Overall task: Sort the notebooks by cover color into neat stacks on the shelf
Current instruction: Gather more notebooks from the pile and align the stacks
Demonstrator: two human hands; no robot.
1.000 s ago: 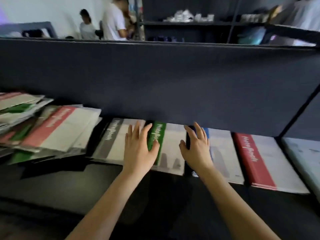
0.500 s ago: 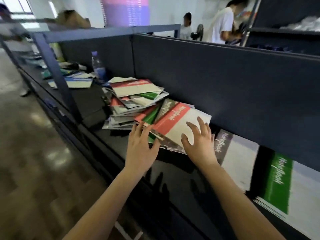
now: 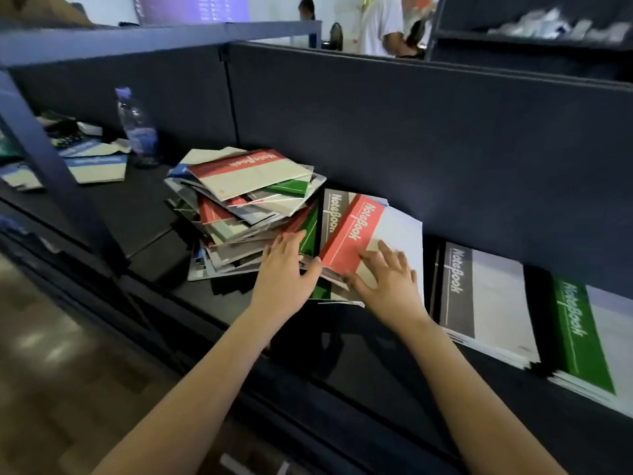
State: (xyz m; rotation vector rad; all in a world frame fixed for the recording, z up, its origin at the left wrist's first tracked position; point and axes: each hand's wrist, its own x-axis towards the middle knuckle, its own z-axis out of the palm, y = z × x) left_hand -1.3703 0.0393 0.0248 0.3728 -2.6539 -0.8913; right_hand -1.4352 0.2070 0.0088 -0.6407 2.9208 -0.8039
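A messy pile of mixed notebooks (image 3: 246,204) lies on the dark shelf (image 3: 137,214). At its right side a red-banded notebook (image 3: 352,231) sits on top of grey and green ones. My right hand (image 3: 387,279) rests flat on that red notebook with spread fingers. My left hand (image 3: 287,275) touches the pile's front edge beside a green cover (image 3: 310,231), fingers straight. Further right lie a neat grey-banded stack (image 3: 479,296) and a green-banded stack (image 3: 582,341).
A dark panel (image 3: 411,149) backs the shelf. A plastic water bottle (image 3: 137,128) and loose blue papers (image 3: 96,162) lie at the far left behind a metal post (image 3: 51,173). People stand beyond the panel. The floor is at lower left.
My view and both hands have swung left from the sorted stacks to the messy pile. My right hand has come down onto the red notebook, my left onto the pile's edge.
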